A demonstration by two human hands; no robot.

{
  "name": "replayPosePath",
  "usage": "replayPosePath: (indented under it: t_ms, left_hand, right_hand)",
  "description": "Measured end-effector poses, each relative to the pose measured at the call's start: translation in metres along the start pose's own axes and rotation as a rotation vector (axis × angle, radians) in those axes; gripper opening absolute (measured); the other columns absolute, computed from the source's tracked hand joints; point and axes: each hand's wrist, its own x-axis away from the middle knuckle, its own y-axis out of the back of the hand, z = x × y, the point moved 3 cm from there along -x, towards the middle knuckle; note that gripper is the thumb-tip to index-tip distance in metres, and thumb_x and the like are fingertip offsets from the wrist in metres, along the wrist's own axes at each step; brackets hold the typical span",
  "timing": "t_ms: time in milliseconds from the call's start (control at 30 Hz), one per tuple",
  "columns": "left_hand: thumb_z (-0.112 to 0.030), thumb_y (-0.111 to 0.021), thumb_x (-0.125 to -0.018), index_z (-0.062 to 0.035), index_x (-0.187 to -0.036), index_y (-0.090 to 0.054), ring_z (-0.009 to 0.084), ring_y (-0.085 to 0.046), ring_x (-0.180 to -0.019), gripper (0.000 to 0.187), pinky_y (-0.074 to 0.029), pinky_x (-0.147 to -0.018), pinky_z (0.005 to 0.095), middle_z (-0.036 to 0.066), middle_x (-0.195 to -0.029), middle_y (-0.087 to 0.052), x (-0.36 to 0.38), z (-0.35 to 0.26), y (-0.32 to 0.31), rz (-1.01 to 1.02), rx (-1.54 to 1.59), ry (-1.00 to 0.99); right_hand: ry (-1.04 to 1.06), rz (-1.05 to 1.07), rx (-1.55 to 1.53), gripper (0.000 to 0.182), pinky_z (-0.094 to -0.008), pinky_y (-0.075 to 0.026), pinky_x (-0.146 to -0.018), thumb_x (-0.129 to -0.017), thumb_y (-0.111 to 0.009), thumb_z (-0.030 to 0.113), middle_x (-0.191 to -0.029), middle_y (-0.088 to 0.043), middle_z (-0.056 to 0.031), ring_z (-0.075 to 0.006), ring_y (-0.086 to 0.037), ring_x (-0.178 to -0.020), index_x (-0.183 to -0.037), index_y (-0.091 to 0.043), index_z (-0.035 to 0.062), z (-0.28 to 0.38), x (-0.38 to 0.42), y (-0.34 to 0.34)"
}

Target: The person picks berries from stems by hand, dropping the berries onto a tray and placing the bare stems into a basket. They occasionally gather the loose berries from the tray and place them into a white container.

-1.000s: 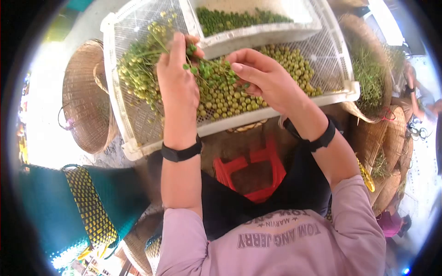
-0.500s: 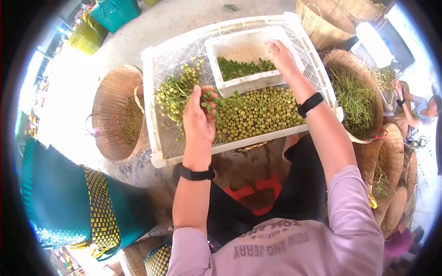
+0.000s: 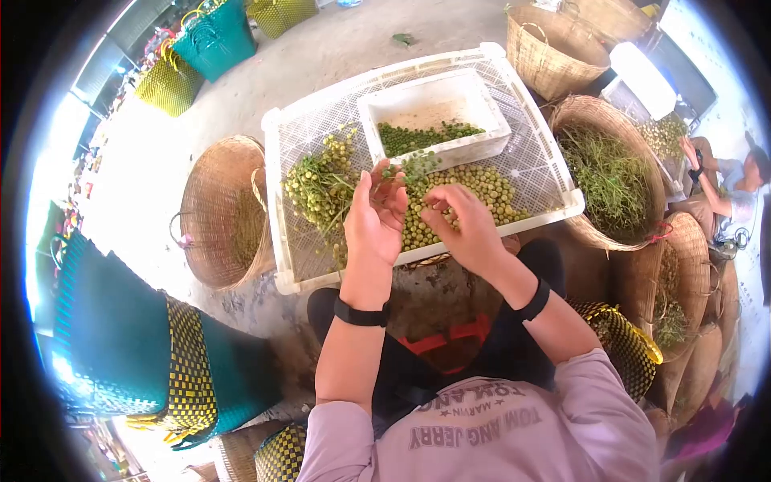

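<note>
"Green sprig (image 3: 419,165): state its position, and the condition of the hands."

"The sprig is above the white mesh tray (image 3: 532,153), near the middle, just short of the white tub (image 3: 486,143) that sits toward 12 o'clock. The left hand (image 3: 377,213) has its fingers curled about one end of it; firmness of hold cannot be told. The right hand (image 3: 466,229) lies at 3 o'clock from the left, apart from it, fingers bent; whether anything is between them, I cannot tell."

"Risks, with causes?"

"Mixing, chiefly. The sprig appears to overhang the edge of the loose yellow-green berries (image 3: 482,186) at 5 o'clock in the tray, so anything detaching from it could drop among them rather than join the small green berries (image 3: 422,138) in the tub. A slack left-hand hold could be the cause. Secondly, the stalked berry bunch (image 3: 321,181) at 9 o'clock lies close to the left hand; a careless sweep could snag its stems and scatter fruit."

"Orientation of the sprig?"

"Long axis roughly 9 to 3 o'clock, across the person's front. The leafy end points toward 3 o'clock, perhaps slightly toward 2; the held end is at 9. Upward or downward slope: not determinable from this view."
</note>
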Motion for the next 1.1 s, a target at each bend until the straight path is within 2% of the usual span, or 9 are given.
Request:
replayPosePath:
  t_ms: [67, 167, 300, 600, 667, 933, 1000, 1067, 1100]
  left_hand:
    - [-0.027, -0.045, -0.099, -0.0019, -0.117, -0.056, 0.0142, -0.061, -0.095, 0.033, -0.056, -0.074, 0.0230, 0.008, -0.102, -0.062, 0.006, 0.011, -0.006, 0.047, -0.029, 0.021]
    - [-0.026, -0.046, -0.098, -0.0019, -0.120, -0.054, 0.0172, -0.059, -0.102, 0.033, -0.053, -0.086, 0.0266, 0.009, -0.108, -0.060, 0.019, 0.035, -0.022, 0.113, 0.028, 0.119]
    - [-0.023, -0.045, -0.098, 0.0008, -0.120, -0.051, 0.0208, -0.057, -0.108, 0.034, -0.054, -0.089, 0.0297, 0.014, -0.114, -0.056, 0.030, 0.063, -0.051, 0.161, 0.011, 0.198]
    - [-0.023, -0.038, -0.099, -0.0004, -0.120, -0.051, 0.0225, -0.055, -0.111, 0.033, -0.048, -0.098, 0.0382, 0.014, -0.117, -0.054, 0.016, 0.134, -0.101, 0.191, 0.018, 0.328]
    - [-0.023, -0.038, -0.099, 0.0003, -0.121, -0.051, 0.0225, -0.054, -0.111, 0.034, -0.047, -0.099, 0.0381, 0.014, -0.117, -0.054, 0.018, 0.145, -0.111, 0.208, 0.008, 0.354]
    - [-0.023, -0.044, -0.098, 0.0012, -0.123, -0.050, 0.0224, -0.055, -0.111, 0.035, -0.049, -0.097, 0.0337, 0.015, -0.118, -0.056, 0.021, 0.151, -0.121, 0.253, 0.062, 0.421]
    - [-0.023, -0.044, -0.098, 0.0015, -0.123, -0.050, 0.0217, -0.057, -0.109, 0.035, -0.051, -0.094, 0.0312, 0.015, -0.118, -0.056, 0.026, 0.142, -0.121, 0.285, 0.031, 0.382]
    - [-0.024, -0.044, -0.098, 0.0018, -0.123, -0.049, 0.0204, -0.058, -0.106, 0.036, -0.053, -0.091, 0.0294, 0.014, -0.118, -0.056, 0.033, 0.133, -0.120, 0.239, 0.003, 0.356]
    - [-0.025, -0.044, -0.098, 0.0018, -0.123, -0.049, 0.0198, -0.058, -0.105, 0.036, -0.053, -0.089, 0.0290, 0.014, -0.117, -0.056, 0.033, 0.129, -0.118, 0.273, -0.025, 0.342]
  right_hand:
    - [-0.070, 0.031, -0.069, 0.023, -0.0270, -0.045, -0.064, -0.087, -0.064, 0.017, -0.089, -0.060, -0.0051, -0.0139, -0.058, -0.077, -0.104, -0.054, 0.0037, 0.000, 0.011, 0.002]
    - [-0.506, 0.179, -0.564, 0.026, -0.0281, -0.046, -0.062, -0.090, -0.062, 0.019, -0.081, -0.062, -0.0100, -0.0135, -0.058, -0.069, -0.100, -0.052, -0.0020, -0.013, 0.033, 0.004]
    - [-0.487, 0.196, -0.391, 0.009, -0.0229, -0.043, -0.057, -0.090, -0.058, 0.009, -0.070, -0.058, -0.0016, -0.0070, -0.055, -0.062, -0.092, -0.055, 0.0006, -0.018, 0.047, 0.055]
    - [-0.505, 0.099, -0.371, 0.011, -0.0227, -0.041, -0.054, -0.092, -0.057, 0.012, -0.067, -0.053, 0.0009, -0.0070, -0.052, -0.061, -0.090, -0.055, 0.0010, -0.053, 0.084, 0.204]
    - [-0.635, 0.114, -0.399, 0.012, -0.0207, -0.039, -0.053, -0.092, -0.057, 0.015, -0.068, -0.053, 0.0018, -0.0052, -0.051, -0.061, -0.090, -0.057, 0.0031, -0.060, 0.091, 0.233]
    - [-0.579, -0.442, -0.587, 0.019, -0.0197, -0.036, -0.055, -0.094, -0.054, 0.025, -0.071, -0.055, 0.0024, -0.0052, -0.047, -0.061, -0.093, -0.059, 0.0063, -0.138, 0.086, 0.330]
    - [-0.602, -0.490, -0.292, 0.024, -0.0267, -0.044, -0.064, -0.093, -0.054, 0.030, -0.075, -0.060, -0.0023, -0.0144, -0.056, -0.067, -0.098, -0.060, 0.0072, -0.184, 0.080, 0.346]
    - [-0.438, -0.522, 1.061, 0.037, -0.0399, -0.046, -0.087, -0.089, -0.058, 0.036, -0.098, -0.061, -0.0152, -0.0327, -0.061, -0.093, -0.112, -0.058, 0.0075, -0.196, 0.082, 0.339]
    - [-0.444, -0.498, 0.785, 0.039, -0.0391, -0.046, -0.087, -0.089, -0.058, 0.036, -0.102, -0.060, -0.0156, -0.0314, -0.060, -0.096, -0.114, -0.057, 0.0068, -0.187, 0.076, 0.324]
